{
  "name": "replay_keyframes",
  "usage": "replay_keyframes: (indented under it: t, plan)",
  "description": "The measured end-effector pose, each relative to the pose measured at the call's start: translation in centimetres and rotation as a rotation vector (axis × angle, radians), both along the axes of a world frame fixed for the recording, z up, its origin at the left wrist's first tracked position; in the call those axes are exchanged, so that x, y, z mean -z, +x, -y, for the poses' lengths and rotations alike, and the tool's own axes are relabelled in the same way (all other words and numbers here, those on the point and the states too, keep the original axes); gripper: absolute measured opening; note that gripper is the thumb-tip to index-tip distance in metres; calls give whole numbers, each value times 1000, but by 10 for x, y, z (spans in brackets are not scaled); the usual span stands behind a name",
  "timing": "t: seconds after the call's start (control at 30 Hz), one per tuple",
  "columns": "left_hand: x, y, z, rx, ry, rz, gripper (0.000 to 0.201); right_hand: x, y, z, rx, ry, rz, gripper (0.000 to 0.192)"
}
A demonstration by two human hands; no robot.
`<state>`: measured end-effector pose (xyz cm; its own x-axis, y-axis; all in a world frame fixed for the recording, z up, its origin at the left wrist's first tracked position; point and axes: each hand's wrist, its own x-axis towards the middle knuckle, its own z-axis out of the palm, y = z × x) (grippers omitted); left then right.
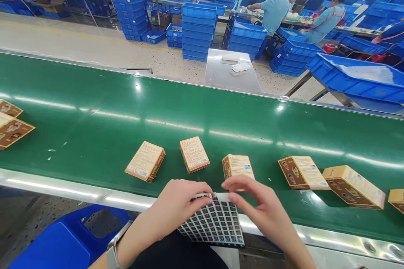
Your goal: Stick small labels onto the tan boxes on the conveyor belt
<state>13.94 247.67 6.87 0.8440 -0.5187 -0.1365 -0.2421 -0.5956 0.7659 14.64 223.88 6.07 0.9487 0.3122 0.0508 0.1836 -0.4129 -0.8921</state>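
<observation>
- The left hand [176, 208] lies palm down on a sticker sheet [214, 222], fingers curled and pinching at the sheet's far edge.
- The right hand [257, 206] hovers over the same edge with fingers loosely spread, thumb and forefinger close to the left fingertips; whether it grips anything I cannot tell.
- The sticker sheet rests on the metal rim [63, 187] of the green conveyor belt [189, 105], overhanging toward the person.
- Just beyond the hands, a small tan box [238, 167] lies flat on the belt; others sit left [145, 161] [194, 154] and right [302, 172] [353, 186].
- Across the belt a tilted blue crate [356, 77] holds pale flat contents, too blurred to identify.
- Stacked blue crates [198, 31] stand on the floor; their contents are hidden.
</observation>
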Motion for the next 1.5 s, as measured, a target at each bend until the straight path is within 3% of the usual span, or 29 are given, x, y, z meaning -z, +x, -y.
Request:
replay_keyframes:
  t: [0.07,0.23,0.4,0.47,0.53,0.67,0.8,0.97,1.37,1.5]
  plan:
    - [-2,-1,-4,2,35,11,14,-9,-2,-9,-134,-54,34,14]
    - [-6,-3,-4,-35,73,-17,12,-15,3,-23,-262,-124,99,14]
    - [-3,-4,-1,-79,98,-63,14,-13,-3,-22,-282,-113,126,13]
    - [1,-2,-2,-97,116,-49,14,-6,-3,-20,-202,-48,85,10]
    - [6,2,-4,-91,125,26,14,7,4,-18,-29,103,-2,13]
    - [20,10,-2,54,80,279,11,43,38,-28,347,423,-194,24]
    - [39,11,4,208,79,252,13,68,62,-43,454,572,-333,38]
    - [51,7,10,225,62,212,12,75,59,-46,490,554,-349,43]
    - [48,10,16,302,91,276,17,78,48,-43,605,335,-163,36]
    - [39,10,21,300,54,297,14,82,58,-35,676,272,-91,48]
